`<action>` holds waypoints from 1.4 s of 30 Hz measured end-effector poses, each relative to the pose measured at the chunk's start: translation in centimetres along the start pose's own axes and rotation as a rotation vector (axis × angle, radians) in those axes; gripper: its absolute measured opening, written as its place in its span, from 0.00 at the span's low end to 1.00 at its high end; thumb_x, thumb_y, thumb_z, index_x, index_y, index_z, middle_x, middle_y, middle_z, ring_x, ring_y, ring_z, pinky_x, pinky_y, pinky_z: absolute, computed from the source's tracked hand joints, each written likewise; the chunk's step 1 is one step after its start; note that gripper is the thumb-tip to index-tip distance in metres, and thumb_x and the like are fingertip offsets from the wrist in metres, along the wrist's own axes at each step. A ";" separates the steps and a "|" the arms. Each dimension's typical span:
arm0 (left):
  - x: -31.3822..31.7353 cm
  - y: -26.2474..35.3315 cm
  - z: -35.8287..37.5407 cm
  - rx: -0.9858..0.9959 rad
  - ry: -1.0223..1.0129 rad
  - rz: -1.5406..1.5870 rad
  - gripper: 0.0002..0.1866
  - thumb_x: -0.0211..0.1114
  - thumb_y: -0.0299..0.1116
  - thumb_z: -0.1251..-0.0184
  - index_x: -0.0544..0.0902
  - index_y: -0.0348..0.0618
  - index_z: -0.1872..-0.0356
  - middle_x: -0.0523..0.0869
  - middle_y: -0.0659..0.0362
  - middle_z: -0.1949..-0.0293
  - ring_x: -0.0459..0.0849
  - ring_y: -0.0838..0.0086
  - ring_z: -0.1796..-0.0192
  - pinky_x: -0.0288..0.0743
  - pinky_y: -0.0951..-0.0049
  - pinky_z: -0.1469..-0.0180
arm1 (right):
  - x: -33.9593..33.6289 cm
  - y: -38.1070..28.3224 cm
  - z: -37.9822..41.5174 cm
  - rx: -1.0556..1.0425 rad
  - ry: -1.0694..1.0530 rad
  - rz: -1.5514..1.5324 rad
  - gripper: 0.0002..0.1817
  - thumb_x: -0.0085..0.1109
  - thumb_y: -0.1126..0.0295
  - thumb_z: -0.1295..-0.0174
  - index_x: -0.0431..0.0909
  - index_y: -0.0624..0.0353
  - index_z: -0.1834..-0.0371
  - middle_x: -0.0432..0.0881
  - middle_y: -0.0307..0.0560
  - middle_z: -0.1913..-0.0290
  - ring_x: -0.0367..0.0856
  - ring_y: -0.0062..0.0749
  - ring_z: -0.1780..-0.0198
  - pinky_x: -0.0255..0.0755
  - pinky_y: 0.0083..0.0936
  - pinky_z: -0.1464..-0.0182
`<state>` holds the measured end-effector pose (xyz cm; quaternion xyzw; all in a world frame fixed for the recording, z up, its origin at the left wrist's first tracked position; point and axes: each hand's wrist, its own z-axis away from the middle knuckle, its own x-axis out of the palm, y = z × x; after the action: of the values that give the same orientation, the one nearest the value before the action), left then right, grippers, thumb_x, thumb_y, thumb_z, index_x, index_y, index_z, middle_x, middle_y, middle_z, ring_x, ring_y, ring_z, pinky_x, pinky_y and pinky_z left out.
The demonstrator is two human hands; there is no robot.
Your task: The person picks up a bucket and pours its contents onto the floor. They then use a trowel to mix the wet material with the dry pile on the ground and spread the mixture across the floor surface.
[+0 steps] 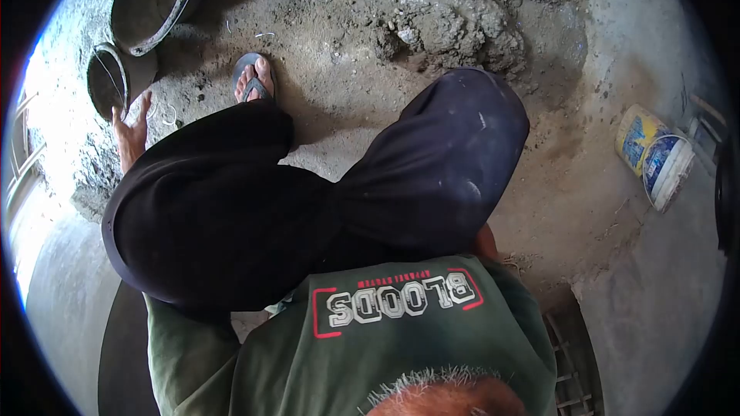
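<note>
My left hand reaches out past my left knee, at the left of the view. Its fingers are spread, at the lower rim of a small dark bucket that lies tipped with its mouth to the left. Whether the fingertips touch the rim is hard to tell. A larger dark bucket with a wire handle sits right beyond it, grey residue inside. Of my right arm only a strip of skin shows beside my right thigh; the hand itself is hidden behind the leg.
Wet grey mortar is heaped on the dirty floor ahead of my right knee. A yellow and blue paint pail lies tilted by the right wall. My sandalled left foot is near the buckets. A metal grid shows at lower right.
</note>
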<state>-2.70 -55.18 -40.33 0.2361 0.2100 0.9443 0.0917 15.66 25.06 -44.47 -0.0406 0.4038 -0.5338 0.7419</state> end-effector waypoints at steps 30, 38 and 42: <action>15.6 -11.9 35.0 1.114 -0.221 -1.807 0.33 0.62 0.51 0.38 0.75 0.35 0.39 0.77 0.44 0.39 0.72 0.55 0.34 0.59 0.56 0.30 | 0.0 -36.1 -13.5 -0.586 0.224 0.292 0.21 0.58 0.64 0.45 0.67 0.69 0.55 0.79 0.75 0.57 0.79 0.66 0.53 0.72 0.55 0.52; 16.0 -12.1 34.7 1.131 -0.240 -1.803 0.30 0.61 0.44 0.37 0.75 0.32 0.39 0.77 0.44 0.39 0.73 0.55 0.35 0.59 0.58 0.30 | 1.8 -30.7 -17.1 -0.649 0.277 0.389 0.19 0.55 0.64 0.46 0.70 0.69 0.57 0.81 0.71 0.62 0.80 0.68 0.56 0.72 0.54 0.51; 16.0 -12.3 35.0 1.104 -0.236 -1.805 0.29 0.60 0.44 0.37 0.75 0.33 0.39 0.77 0.44 0.39 0.72 0.57 0.34 0.59 0.59 0.30 | 3.2 -30.3 -18.8 -0.517 0.313 0.274 0.20 0.56 0.65 0.48 0.72 0.71 0.58 0.79 0.75 0.60 0.79 0.69 0.55 0.73 0.53 0.52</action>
<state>1.18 -27.48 -11.22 0.0919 0.6962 0.2717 0.6580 -19.14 16.45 -43.99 -0.0904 0.6367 -0.3086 0.7008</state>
